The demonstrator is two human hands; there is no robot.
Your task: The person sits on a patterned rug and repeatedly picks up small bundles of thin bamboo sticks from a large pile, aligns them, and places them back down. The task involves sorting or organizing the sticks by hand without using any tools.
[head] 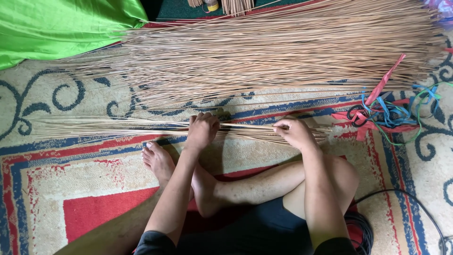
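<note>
Crossed bare legs [245,189] sit nearest on the patterned red carpet [94,208]. Left hand [203,130] grips a small bundle of thin tan sticks [118,125]; right hand [295,132] pinches its right end. Farther lies the big stick pile [283,52].

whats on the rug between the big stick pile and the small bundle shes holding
In the head view, only patterned carpet lies between the big stick pile and the small bundle, with a few stray sticks at the pile's edge.
</note>
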